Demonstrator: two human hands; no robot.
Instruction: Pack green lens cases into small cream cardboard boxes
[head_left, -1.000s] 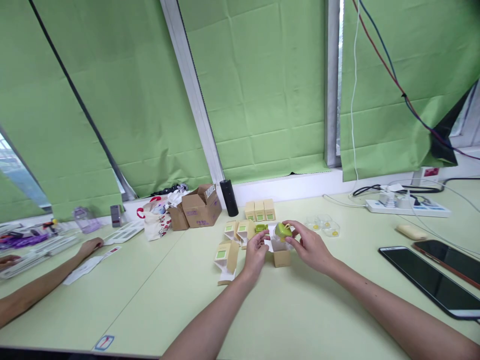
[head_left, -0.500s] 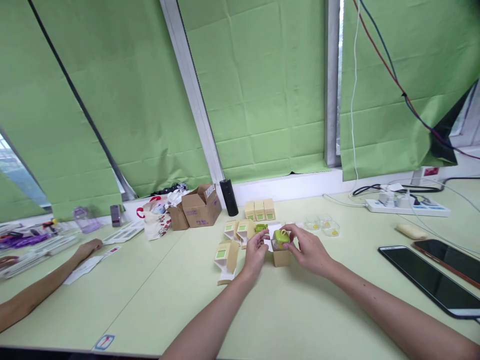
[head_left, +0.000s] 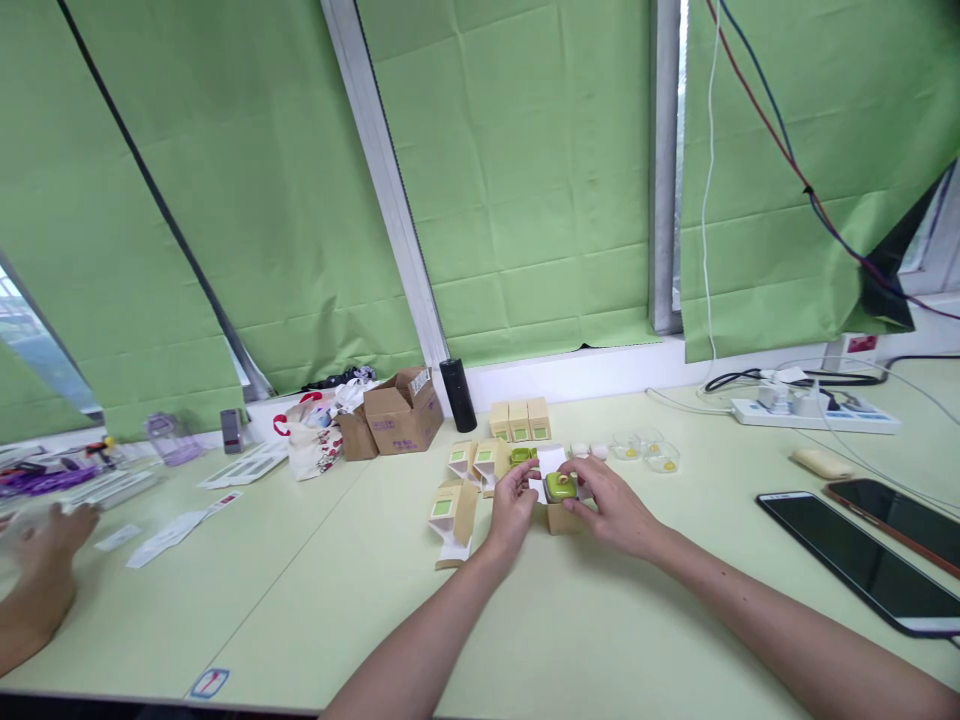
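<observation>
A small brown cardboard box stands upright on the table with its white-lined flaps up. Sunk into its top is a small green-lidded container with a loop on the lid. My left hand holds the box by its left side and flap. At the right edge of the container, the thumb and fingers of my right hand close on it. Just left of my left hand sits an opened small box with a green label, its flap down. The container's lower part is hidden inside the box.
Several small labelled boxes stand behind, near a green piece, pale round items and clear cups with yellow centres. Phones and a power strip lie right. Another person's hands work at far left.
My right hand has lowered the green-lidded container from above the box into its opening. My left hand stays at the box. The other person's hand has moved left.
</observation>
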